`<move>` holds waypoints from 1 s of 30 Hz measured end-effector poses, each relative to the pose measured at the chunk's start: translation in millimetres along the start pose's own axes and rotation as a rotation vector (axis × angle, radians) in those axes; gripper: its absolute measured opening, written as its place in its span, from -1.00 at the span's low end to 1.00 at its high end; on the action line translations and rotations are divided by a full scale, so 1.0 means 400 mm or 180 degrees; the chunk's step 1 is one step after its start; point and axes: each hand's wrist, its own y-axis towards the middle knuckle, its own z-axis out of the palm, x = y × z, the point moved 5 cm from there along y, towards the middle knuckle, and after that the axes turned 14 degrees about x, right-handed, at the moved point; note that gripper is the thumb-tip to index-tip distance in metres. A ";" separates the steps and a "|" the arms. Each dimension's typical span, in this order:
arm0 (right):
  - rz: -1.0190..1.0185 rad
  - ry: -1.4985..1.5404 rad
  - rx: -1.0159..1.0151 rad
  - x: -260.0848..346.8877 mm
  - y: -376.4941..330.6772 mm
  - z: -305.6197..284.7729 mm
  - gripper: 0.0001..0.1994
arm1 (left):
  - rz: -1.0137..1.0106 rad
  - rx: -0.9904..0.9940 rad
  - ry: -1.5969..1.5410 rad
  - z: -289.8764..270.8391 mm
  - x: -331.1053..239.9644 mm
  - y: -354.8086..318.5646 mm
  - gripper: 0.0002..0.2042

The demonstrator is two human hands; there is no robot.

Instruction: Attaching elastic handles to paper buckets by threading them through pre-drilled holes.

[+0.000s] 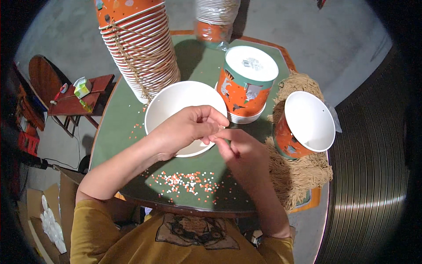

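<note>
My left hand point(189, 125) and my right hand point(241, 152) meet over the right side of a white paper bucket point(165, 103) whose open mouth faces up. The fingertips of both are pinched together. Whatever they hold is too small or too hidden to make out. Just in front of the bucket, many small orange and white discs point(187, 182) lie scattered on the green tabletop point(127, 169).
A tall stack of orange buckets with cord point(140, 57) stands back left. Behind my right hand, an upside-down orange bucket point(246, 90) sits on white rims. To the right, another bucket point(310, 121) rests among tan cord bundles point(301, 174). A wrapped stack point(215, 20) is at the back.
</note>
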 end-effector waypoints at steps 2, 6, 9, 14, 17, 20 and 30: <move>0.0098 0.0177 0.0088 -0.019 -0.006 -0.006 -0.88 | 0.0055 -0.0025 -0.0030 -0.006 0.003 0.000 -0.82; 0.0594 0.1103 -0.0273 -0.094 -0.024 -0.026 -0.85 | 0.0075 0.0069 -0.0059 -0.013 0.005 0.004 -0.78; 0.0621 0.1386 -0.0580 -0.130 -0.021 -0.028 -0.83 | 0.0071 0.0105 0.0203 -0.008 -0.002 0.009 -0.80; 0.0754 0.1377 0.0553 -0.085 0.000 -0.007 -0.83 | 0.0115 -0.0070 0.0189 -0.012 -0.013 0.014 -0.84; 0.0723 0.1360 0.0306 -0.095 0.005 -0.002 -0.83 | -0.0051 -0.0031 -0.0007 -0.025 -0.005 0.017 -0.89; 0.0663 0.1386 0.0246 -0.097 0.004 -0.001 -0.85 | -0.0127 0.0039 -0.0278 -0.030 0.001 0.021 -0.92; 0.0902 0.1602 0.0328 -0.107 0.009 0.020 -0.87 | -0.0050 0.0212 0.0149 -0.025 0.003 0.021 -0.94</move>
